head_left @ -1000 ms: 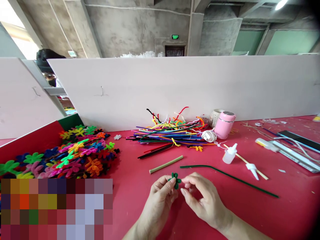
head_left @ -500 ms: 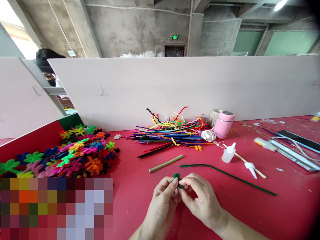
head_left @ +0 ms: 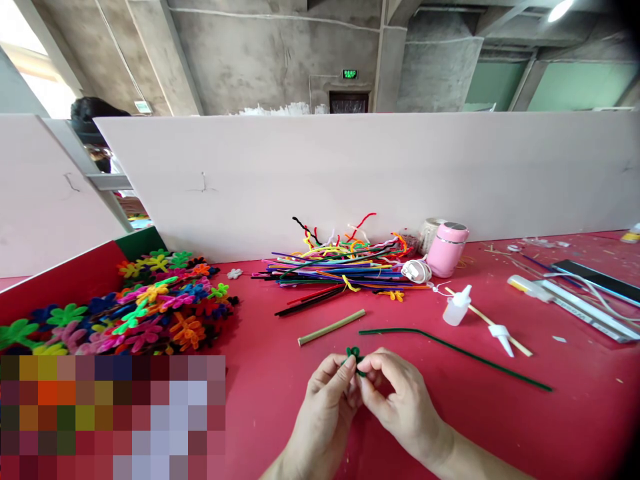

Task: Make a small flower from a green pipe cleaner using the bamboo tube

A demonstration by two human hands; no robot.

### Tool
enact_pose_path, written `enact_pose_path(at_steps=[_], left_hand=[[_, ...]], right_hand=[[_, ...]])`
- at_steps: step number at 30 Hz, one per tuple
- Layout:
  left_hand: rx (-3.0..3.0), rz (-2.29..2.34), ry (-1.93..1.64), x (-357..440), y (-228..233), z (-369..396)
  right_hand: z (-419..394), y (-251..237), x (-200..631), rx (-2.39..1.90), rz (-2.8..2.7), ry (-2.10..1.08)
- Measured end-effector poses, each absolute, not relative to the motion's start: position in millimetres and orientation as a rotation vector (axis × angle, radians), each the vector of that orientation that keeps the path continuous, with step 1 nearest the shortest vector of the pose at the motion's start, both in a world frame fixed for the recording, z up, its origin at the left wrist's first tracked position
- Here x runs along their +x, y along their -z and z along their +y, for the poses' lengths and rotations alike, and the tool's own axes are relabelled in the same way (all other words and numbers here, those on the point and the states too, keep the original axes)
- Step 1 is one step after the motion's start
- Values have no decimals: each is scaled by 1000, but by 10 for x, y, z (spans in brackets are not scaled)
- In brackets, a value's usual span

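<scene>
Between my two hands is a small dark green pipe-cleaner flower (head_left: 353, 352), its looped petals poking up above my fingertips. My left hand (head_left: 330, 393) pinches it between thumb and fingers. From the other side, my right hand (head_left: 400, 397) is closed on its right edge with thumb and index finger. Part of the flower is hidden behind the fingers. Just beyond my hands lie a long dark green pipe cleaner (head_left: 455, 353), bent near its left end, and a short bamboo stick (head_left: 332, 327).
A red-walled box (head_left: 75, 270) at left holds many colourful pipe-cleaner flowers. Bundled pipe cleaners (head_left: 330, 270) lie by the white partition (head_left: 300, 180). At right are a pink cup-like device (head_left: 449, 250), a glue bottle (head_left: 457, 307), a white nozzle on a stick (head_left: 501, 340) and a metallic bar (head_left: 590, 310).
Almost nothing differs. The green flower's petals have tilted slightly between my fingers, and both hands stay in the same place.
</scene>
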State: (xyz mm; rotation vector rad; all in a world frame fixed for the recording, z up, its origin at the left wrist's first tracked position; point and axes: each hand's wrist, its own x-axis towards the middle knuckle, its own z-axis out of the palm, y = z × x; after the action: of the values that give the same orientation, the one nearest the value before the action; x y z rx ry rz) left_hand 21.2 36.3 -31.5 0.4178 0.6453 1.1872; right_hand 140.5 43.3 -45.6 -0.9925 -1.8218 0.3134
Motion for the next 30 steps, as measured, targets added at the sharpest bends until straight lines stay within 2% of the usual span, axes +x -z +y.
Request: enact_pose_path(at_steps=[7, 15, 21, 30], left_hand=[[419, 673, -1185, 215, 290, 369], [470, 758, -1194, 166, 285, 382], [607, 776, -1132, 146, 289, 402], [653, 744, -1039, 115, 253, 423]], right_hand=[[407, 425, 1404, -971, -1820, -349], [452, 415, 1517, -1071, -1643, -613], [541, 405, 1567, -989, -1722, -759], [539, 352, 1601, -838, -1809, -754]])
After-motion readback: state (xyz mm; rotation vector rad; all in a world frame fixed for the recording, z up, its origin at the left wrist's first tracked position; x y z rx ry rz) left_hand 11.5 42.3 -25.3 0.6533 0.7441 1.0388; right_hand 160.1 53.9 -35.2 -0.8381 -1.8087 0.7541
